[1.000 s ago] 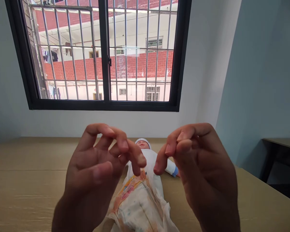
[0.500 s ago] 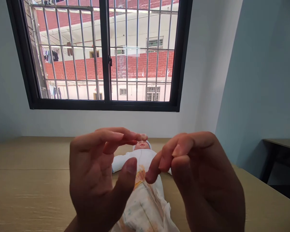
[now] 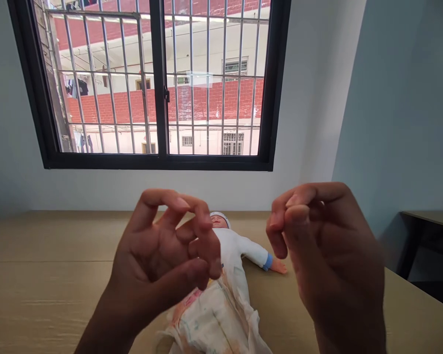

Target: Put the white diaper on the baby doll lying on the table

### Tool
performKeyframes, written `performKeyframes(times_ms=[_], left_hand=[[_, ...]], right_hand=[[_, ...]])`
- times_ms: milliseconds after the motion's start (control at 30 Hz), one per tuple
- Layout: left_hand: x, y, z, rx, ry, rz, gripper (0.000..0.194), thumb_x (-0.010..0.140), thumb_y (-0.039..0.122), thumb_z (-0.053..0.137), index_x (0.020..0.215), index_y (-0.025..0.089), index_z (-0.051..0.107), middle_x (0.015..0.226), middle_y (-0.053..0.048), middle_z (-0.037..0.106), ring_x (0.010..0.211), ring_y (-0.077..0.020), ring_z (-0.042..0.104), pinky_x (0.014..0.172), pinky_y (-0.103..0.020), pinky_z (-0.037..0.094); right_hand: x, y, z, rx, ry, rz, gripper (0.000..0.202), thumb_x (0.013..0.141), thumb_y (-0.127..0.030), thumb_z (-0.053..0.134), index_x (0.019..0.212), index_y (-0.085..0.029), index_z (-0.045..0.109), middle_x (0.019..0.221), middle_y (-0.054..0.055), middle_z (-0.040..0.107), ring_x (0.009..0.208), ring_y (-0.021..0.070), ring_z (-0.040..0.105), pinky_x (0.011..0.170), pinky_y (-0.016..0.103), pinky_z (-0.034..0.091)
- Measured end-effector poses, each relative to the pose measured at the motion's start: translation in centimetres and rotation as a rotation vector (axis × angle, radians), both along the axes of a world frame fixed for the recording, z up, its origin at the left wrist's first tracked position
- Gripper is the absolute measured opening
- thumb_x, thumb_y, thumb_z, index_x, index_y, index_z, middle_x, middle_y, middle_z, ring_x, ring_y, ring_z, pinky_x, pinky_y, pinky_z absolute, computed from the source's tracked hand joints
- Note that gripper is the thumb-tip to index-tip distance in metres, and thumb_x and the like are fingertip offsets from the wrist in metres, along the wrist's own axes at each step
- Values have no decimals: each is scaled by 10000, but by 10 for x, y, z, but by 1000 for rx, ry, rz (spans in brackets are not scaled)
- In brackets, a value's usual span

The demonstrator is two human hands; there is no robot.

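Note:
A doll (image 3: 231, 246) in a white outfit with blue cuffs and a white cap lies on its back on the wooden table (image 3: 51, 285). A stained, whitish cloth (image 3: 214, 319) covers its lower body. My left hand (image 3: 166, 250) is raised in front of the doll, its fingers curled but apart, holding nothing and hiding part of the doll's torso and one arm. To the right, my right hand (image 3: 328, 246) is also raised, thumb tip pressed against the index finger; nothing shows in the pinch. The doll's small hand (image 3: 278, 266) rests on the table between my hands.
Behind the table is a pale wall (image 3: 192, 189) with a black-framed, barred window (image 3: 162, 161). A dark-legged table (image 3: 431, 219) stands at the right, beyond the wooden table's edge.
My hands have moved apart, the right one rightward and up. My left hand's fingers have curled further down. The doll's arm and blue cuff on the right have come into view.

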State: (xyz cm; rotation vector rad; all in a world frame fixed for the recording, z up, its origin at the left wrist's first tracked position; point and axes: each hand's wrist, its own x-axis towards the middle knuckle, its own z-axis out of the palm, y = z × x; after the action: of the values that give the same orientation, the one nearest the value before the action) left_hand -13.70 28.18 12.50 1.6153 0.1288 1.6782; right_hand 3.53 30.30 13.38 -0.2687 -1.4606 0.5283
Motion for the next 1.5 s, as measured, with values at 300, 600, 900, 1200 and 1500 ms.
performKeyframes(times_ms=[300, 600, 900, 1200, 1500], left_hand=[[0, 0, 5, 57, -173, 433, 435, 751, -80, 729, 978, 278, 634, 934, 69, 651, 718, -83, 717, 712, -159, 650], [9, 7, -5, 241, 93, 758, 423, 818, -22, 720, 1063, 292, 576, 1014, 48, 632, 821, -115, 731, 765, -220, 628], [1, 7, -5, 87, 207, 519, 430, 836, 28, 755, 1092, 322, 573, 1018, 52, 648, 780, -111, 745, 736, -195, 624], [-3, 5, 3, 15, -70, 491, 463, 744, -38, 775, 1029, 263, 571, 943, 63, 622, 729, -97, 744, 729, -167, 657], [10, -9, 2, 112, -183, 646, 498, 761, -60, 767, 1034, 301, 560, 968, 74, 596, 775, -86, 693, 808, -183, 648]], right_hand=[[-2, -6, -9, -58, -352, 195, 109, 1031, -303, 576, 929, -281, 547, 801, -64, 568, 687, 68, 559, 648, 193, 496], [-7, -16, 0, -41, -227, 80, 223, 917, -439, 720, 905, -256, 594, 724, -12, 591, 676, 160, 612, 584, 285, 538], [-2, -1, 5, 23, -110, 13, 244, 925, -467, 700, 909, -250, 591, 742, -5, 600, 650, 153, 602, 535, 276, 523], [7, -6, -3, 59, -97, 56, 133, 1017, -274, 605, 895, -240, 564, 751, -52, 585, 614, 42, 567, 552, 123, 498], [0, -28, -4, 184, -88, -8, 189, 983, -287, 658, 829, -229, 565, 648, -52, 563, 562, 63, 582, 551, 155, 540]])
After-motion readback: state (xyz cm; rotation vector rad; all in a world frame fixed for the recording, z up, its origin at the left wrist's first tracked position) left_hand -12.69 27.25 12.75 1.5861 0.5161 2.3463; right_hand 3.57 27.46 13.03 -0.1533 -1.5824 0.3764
